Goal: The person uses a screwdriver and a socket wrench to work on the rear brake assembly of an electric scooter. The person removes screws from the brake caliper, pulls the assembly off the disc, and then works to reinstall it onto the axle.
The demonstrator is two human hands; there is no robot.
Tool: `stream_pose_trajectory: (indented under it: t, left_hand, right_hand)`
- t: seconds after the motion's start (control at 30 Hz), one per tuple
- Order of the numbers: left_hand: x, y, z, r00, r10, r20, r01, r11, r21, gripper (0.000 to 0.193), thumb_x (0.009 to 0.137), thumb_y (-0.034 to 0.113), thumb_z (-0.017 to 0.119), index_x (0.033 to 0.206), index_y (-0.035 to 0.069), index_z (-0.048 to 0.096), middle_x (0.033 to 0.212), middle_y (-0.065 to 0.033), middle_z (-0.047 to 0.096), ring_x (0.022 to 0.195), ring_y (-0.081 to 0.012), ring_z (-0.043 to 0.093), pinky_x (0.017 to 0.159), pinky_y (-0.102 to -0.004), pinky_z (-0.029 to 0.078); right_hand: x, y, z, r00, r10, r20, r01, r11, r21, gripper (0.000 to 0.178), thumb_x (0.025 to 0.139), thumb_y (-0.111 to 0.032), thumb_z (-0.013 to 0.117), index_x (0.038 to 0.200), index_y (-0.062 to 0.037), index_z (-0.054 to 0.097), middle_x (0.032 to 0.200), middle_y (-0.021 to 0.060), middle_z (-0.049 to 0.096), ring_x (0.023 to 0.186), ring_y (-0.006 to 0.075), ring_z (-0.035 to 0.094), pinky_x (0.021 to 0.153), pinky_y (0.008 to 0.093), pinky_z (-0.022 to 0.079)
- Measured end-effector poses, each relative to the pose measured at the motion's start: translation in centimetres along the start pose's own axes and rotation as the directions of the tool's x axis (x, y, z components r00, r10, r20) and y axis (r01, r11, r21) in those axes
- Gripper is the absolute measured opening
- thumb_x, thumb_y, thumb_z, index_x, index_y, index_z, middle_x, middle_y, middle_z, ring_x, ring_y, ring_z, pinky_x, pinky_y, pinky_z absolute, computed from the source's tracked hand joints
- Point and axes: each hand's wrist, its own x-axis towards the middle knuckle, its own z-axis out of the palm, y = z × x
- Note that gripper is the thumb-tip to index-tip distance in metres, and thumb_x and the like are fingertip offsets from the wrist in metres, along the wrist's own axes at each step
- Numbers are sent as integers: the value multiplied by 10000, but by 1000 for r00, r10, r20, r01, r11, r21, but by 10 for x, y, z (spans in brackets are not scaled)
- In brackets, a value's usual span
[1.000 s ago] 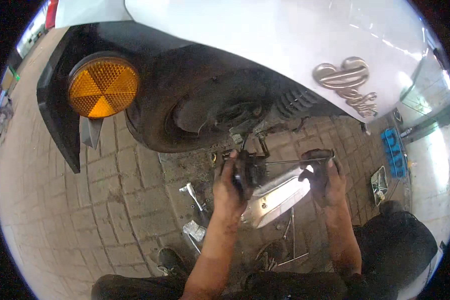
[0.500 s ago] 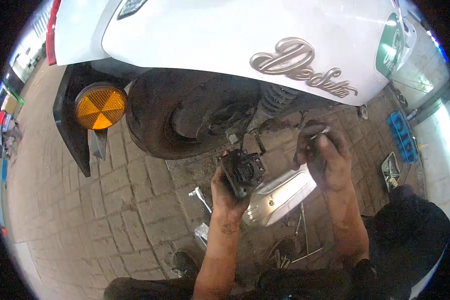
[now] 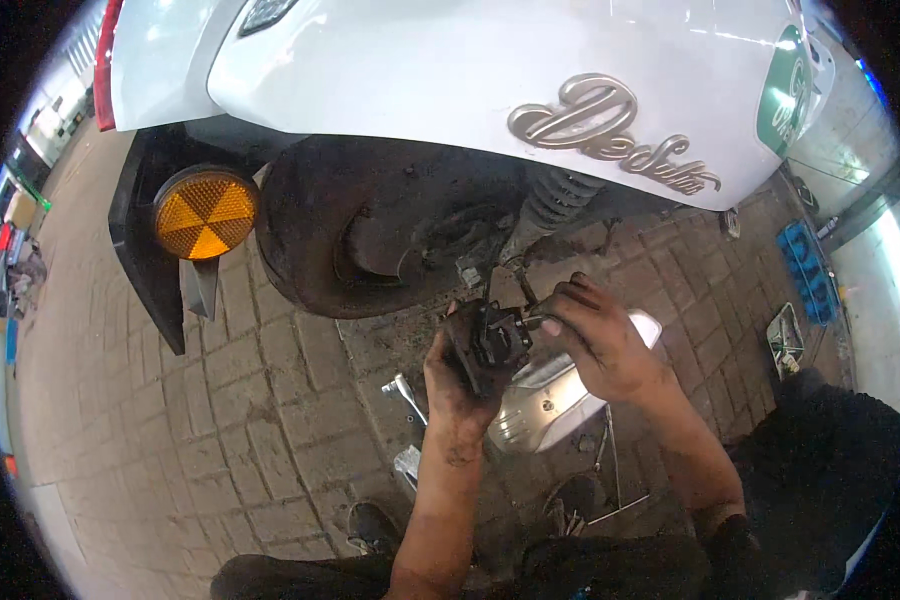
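My left hand (image 3: 450, 385) is wrapped around a dark, greasy brake caliper (image 3: 492, 345), holding it below the rear wheel of a white scooter (image 3: 370, 70). A dark line or hose seems to run from the caliper up toward the wheel. At the caliper's right side, my right hand (image 3: 610, 345) has its thumb and fingers pinched together. Something thin and small shows at those fingertips, too small to name. Behind both hands, a silver metal cover (image 3: 540, 415) lies on the paving.
A ratchet wrench (image 3: 406, 395) and a long thin metal tool (image 3: 618, 510) lie on the brick paving. The scooter's orange reflector (image 3: 205, 215) and coil shock absorber (image 3: 562, 205) hang low. At the right stand a blue compartment tray (image 3: 808, 272) and a metal tray (image 3: 785, 340).
My right hand has come left and down from above the silver cover to the caliper's side. My left hand keeps the caliper in nearly the same place.
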Motion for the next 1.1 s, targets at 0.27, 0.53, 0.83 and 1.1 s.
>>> stream_pose_trajectory:
  t: [0.27,0.53,0.83,1.1]
  left_hand:
    - [-2,2,3,1000,15,-18,-15,999,40,330,987,322,388,1152,91,556,1076,-114,625,962,-259,614,847,-420,510]
    - [0,3,3,1000,9,15,-10,999,40,348,991,358,419,1139,72,553,1064,-112,624,961,-259,611,846,-414,509]
    - [0,4,6,998,-16,-67,20,998,67,360,993,365,409,1131,69,559,1030,-110,638,961,-265,615,822,-436,518]
    - [0,8,2,1000,-7,-30,10,993,116,371,983,393,390,1129,110,578,1045,-104,650,918,-264,639,767,-437,539]
  right_hand:
    - [-1,10,6,993,-112,-30,110,993,-49,309,788,-81,656,1080,-19,578,984,209,571,977,429,531,880,488,451]
    - [-3,29,-1,974,-184,131,220,902,-372,455,691,-93,666,1131,-187,598,1169,118,542,1118,380,496,912,469,479]
    - [1,31,-15,921,-268,283,385,731,-563,386,755,-207,618,1139,-241,605,1177,93,550,1164,325,495,921,480,470]
    - [15,35,-14,867,-405,290,498,707,-502,391,685,-176,679,1075,-188,652,1062,62,577,1079,283,540,947,449,442]
